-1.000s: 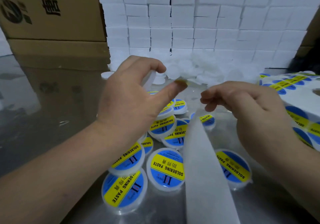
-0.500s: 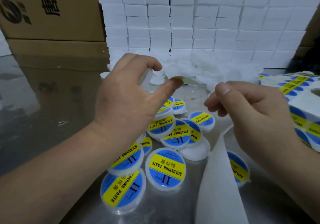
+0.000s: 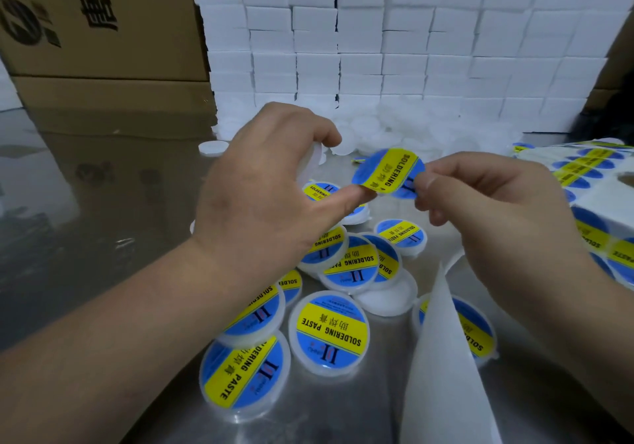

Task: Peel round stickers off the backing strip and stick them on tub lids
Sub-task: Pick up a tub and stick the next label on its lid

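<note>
The cardboard box (image 3: 103, 21) bears Chinese characters. Finished tubs (image 3: 329, 333) lie heaped on the table (image 3: 85, 220), labels up: "SOLDERING PASTE". The bare strip (image 3: 442, 368) trails below the hands. The left grip (image 3: 264, 189) curls round a blank tub (image 3: 314, 162), probably presenting its lid. The right grip (image 3: 487, 203) pinches the sticker (image 3: 386, 170), which reads "SOLDERING", in the air between both hands.

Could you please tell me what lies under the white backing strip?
A labelled tub pokes out on both sides of the strip; its middle is covered by the paper.
</note>
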Motion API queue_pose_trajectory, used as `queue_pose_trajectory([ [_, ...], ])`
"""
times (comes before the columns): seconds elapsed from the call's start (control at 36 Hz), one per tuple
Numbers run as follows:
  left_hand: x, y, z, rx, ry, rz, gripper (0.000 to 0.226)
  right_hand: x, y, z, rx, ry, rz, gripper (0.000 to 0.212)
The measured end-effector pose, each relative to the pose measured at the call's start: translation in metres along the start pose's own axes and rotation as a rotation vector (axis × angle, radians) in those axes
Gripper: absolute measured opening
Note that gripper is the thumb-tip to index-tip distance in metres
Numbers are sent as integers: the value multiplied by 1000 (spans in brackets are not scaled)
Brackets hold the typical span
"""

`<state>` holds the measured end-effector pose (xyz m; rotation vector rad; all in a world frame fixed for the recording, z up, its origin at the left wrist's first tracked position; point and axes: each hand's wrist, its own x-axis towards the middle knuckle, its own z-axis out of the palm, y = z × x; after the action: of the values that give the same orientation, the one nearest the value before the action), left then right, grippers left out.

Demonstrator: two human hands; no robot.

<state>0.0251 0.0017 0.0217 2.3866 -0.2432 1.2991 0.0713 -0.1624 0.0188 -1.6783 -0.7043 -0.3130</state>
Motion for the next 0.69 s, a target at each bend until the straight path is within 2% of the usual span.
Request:
queue_pose_trajectory([
  [0.11,2,2,1,32,-51,-84,42,-2,5,2,-51,24,-26,28],
  [0.22,0,-4,8,62,-84,-128,36,-2,7,4,-67,49,-60,17],
  [0.28,2,-8,10,40,-76,-242,28,0,6,2,-24,100,-71,19],
  [0.33,8,-9,9,-305,-41,-494,16,3,3,-1,27,128,-81,23],
  [0.39,13,-5,6,-803,-10,-703,23,3,1,-1,36,80,-100,24],
  [0.42,15,-4,6,-1002,-30,-763,26,2,1,-1,21,27,-113,25],
  [0.47,14,-2,7,-1256,-94,-818,29,-1,1,2,-33,-96,-139,28],
  [0.56,11,-2,10,-1386,-208,-805,29,-4,3,3,-80,-195,-149,27],
  [0.69,6,-1,12,-1400,-318,-707,23,-3,1,2,-96,-188,-175,32],
])
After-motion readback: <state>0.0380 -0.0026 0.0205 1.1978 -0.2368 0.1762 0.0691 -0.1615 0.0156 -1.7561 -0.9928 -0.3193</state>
